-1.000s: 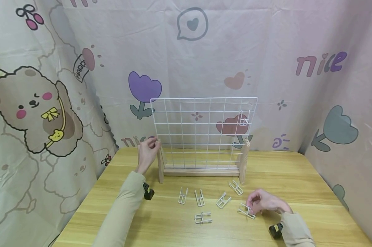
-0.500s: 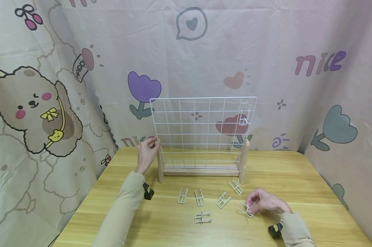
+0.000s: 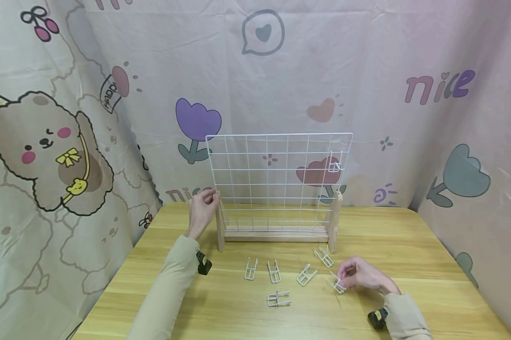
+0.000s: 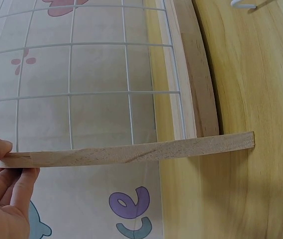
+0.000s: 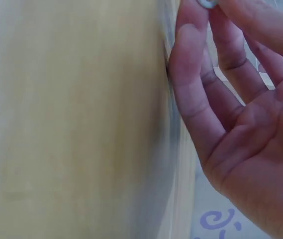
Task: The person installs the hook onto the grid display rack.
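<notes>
A white wire grid panel (image 3: 287,169) stands upright in a wooden stand. My left hand (image 3: 202,211) pinches the top of the stand's left post (image 3: 220,229); in the left wrist view its thumb and fingers lie on opposite sides of that post (image 4: 106,155). My right hand (image 3: 362,275) pinches a white wire hook (image 3: 338,285) just above the table, tilted. Only a small pale end of the hook (image 5: 207,3) shows between thumb and finger in the right wrist view. Another white wire hook (image 3: 334,166) hangs at the grid's upper right.
Several white wire hooks lie in front of the stand, among them one by its right foot (image 3: 324,257) and one nearest the front (image 3: 278,299). The wooden table (image 3: 221,311) reaches back to a printed curtain (image 3: 263,85).
The hook in my right hand has turned and come up slightly off the table as the hand rose a little. My left hand stays on the post.
</notes>
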Demonstrator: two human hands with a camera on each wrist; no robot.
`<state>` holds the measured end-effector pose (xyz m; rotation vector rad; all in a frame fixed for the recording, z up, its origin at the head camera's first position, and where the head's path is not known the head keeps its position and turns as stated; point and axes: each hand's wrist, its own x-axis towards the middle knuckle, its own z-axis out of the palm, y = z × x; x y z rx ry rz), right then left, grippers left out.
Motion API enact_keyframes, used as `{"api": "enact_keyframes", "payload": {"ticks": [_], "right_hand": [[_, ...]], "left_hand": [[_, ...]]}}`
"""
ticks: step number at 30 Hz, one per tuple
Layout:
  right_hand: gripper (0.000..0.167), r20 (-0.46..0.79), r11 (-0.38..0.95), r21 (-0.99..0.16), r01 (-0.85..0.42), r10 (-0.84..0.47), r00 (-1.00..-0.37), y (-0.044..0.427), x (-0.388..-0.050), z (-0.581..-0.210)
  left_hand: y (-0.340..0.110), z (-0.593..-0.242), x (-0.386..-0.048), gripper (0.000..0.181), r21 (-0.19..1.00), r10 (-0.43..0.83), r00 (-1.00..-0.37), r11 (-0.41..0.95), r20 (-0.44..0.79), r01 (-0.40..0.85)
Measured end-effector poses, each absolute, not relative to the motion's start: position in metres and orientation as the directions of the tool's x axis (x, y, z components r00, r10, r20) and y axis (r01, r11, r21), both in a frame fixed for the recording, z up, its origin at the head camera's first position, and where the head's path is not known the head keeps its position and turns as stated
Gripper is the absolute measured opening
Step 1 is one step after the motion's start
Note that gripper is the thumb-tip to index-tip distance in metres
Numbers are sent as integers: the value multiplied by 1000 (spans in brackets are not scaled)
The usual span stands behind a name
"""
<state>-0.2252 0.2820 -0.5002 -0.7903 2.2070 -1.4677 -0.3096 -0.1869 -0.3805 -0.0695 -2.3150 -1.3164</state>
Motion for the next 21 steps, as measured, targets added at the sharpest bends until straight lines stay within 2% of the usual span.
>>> {"api": "enact_keyframes", "payload": {"ticks": [5, 11, 21], "right_hand": [[15, 28, 297, -922, -250, -590, -807, 280, -225, -497], [18, 11, 250, -950, -186, -570, -821, 277, -224, -493], [25, 31, 224, -958, -178, -537, -843, 269, -224, -489]], "left_hand": [[-187, -380, -310, 33, 805, -186, -889, 528, 420, 270], [-187, -380, -309, 34, 809, -180, -896, 526, 407, 262], [-187, -380, -308, 33, 808, -179, -893, 524, 414, 270]]}}
